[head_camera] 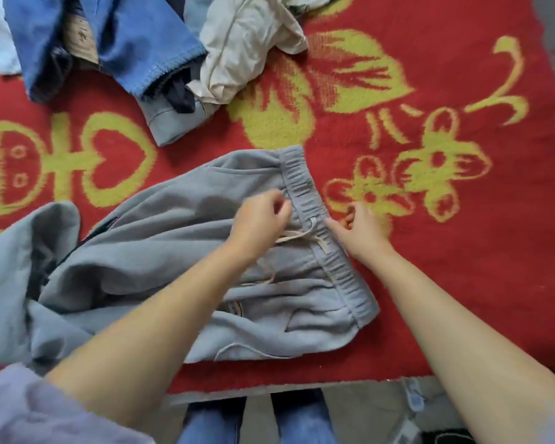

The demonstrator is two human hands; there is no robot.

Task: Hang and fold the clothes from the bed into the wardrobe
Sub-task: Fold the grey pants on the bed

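Grey sweatpants (180, 261) lie spread on red blanket (462, 251), waistband right. Left hand (260, 216) hovers, fingers curled, over drawstring (297, 233); grip unclear. Right hand (362, 227) pinches waistband edge.

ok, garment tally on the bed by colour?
Grey: 1, sweatpants, both hands at the waistband
Blue: 1, denim
Beige: 1, crumpled top
Pale blue: 1
Slate cuff: 1
Total: 5 visible; pile may hide more.
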